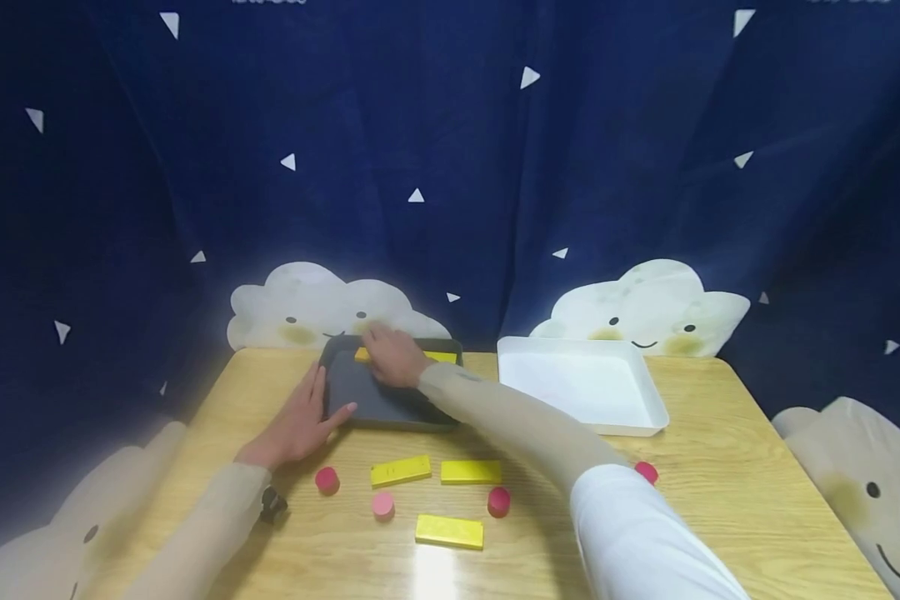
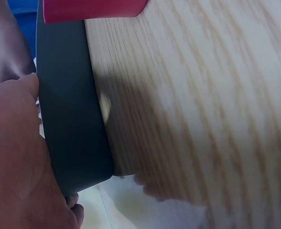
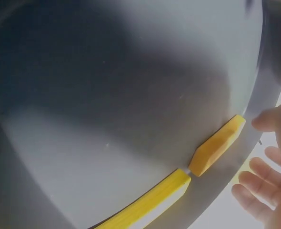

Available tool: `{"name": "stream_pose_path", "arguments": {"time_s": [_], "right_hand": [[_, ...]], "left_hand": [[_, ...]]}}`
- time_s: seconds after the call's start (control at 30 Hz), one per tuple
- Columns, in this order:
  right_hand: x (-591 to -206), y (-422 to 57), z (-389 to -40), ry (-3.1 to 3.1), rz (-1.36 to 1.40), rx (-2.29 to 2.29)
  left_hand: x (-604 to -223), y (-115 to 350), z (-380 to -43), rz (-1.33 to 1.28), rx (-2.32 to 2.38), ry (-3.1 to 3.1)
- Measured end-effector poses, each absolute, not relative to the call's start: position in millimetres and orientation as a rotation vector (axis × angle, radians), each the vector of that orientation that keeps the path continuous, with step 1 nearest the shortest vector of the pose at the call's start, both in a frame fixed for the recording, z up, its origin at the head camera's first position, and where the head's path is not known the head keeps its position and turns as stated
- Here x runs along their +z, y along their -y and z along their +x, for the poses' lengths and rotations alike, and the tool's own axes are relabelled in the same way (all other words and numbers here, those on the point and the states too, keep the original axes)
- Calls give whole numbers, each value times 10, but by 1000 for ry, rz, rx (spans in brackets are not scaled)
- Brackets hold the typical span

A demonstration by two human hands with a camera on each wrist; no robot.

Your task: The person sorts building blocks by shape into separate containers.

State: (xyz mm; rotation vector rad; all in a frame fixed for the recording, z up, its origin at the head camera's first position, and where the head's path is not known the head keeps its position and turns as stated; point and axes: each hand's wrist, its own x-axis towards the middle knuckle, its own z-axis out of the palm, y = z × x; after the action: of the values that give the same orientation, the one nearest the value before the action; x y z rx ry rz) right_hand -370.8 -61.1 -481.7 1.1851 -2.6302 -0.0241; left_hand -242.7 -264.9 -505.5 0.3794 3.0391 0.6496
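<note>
- My right hand (image 1: 393, 357) is hovering at the far wall of the dark tray (image 1: 360, 396), fingers loosely bent, gripping nothing.
- The orange-yellow block (image 3: 216, 147) is lying inside, just beside my thumb, long axis following that wall.
- My left hand (image 1: 300, 421), farther off, is resting open against the tray's left side.

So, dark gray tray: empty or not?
Not empty: right wrist view shows two yellow blocks lying inside the dark gray tray.

The left hand (image 1: 298, 423) splays its thumb; right hand (image 1: 396, 357) reaches farther forward.
</note>
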Motion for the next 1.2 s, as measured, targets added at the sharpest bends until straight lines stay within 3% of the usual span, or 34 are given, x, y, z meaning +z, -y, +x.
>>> {"name": "stream_pose_path", "arguments": {"time_s": [0.53, 1.2], "right_hand": [[-4686, 327, -3540, 2630, 1253, 63], [-4332, -144, -2812, 2603, 1310, 207]], "left_hand": [[-5070, 2645, -2398, 371, 663, -3042], [-5031, 2623, -2398, 394, 674, -3042]]}}
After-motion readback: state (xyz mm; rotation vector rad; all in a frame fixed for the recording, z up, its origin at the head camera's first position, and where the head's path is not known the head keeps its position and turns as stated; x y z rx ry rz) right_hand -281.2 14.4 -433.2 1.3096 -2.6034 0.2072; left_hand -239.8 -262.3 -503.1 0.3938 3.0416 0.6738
